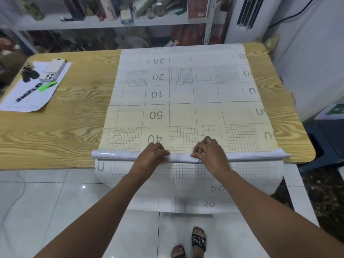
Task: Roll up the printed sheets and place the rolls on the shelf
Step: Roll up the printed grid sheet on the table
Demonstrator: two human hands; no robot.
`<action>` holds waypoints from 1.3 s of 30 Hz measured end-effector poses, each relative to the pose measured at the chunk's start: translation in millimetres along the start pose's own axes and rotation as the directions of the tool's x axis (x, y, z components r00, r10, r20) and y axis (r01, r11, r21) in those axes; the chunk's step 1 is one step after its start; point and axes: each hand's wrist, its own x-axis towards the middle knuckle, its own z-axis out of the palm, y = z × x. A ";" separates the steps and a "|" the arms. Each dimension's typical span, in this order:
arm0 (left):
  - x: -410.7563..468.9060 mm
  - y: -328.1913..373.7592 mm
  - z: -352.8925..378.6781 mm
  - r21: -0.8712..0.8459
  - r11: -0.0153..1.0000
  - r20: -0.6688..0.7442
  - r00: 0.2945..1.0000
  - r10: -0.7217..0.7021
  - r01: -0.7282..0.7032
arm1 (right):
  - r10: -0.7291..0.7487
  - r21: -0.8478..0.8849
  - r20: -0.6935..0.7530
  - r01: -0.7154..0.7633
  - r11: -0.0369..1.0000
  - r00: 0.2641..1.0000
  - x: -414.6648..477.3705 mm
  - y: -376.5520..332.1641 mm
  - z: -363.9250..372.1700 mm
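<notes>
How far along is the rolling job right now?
Early. Done: a thin roll sits at the near edge of the table. In hand: left hand and right hand grip it. Left: most of the sheet lies flat, and the roll must go on the shelf.

1. You stand in a small shop or workroom.
2. Far off, a metal shelf (111, 25) is crammed with bottles (109, 8) and boxes (197, 7).
3. Your wood-grain table (74, 118) stands on glossy tiles (37, 202).

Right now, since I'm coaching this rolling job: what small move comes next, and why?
Probably the left hand and right hand should turn the roll forward, toward the 40 mark: it is thin, and most of the sheet lies flat on the table beyond.
</notes>
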 end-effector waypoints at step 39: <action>19.8 -10.2 -5.0 0.095 0.982 0.023 0.985 -0.168 0.165 | -0.121 -0.110 -0.090 0.111 0.988 0.989 7.7 7.4 -9.5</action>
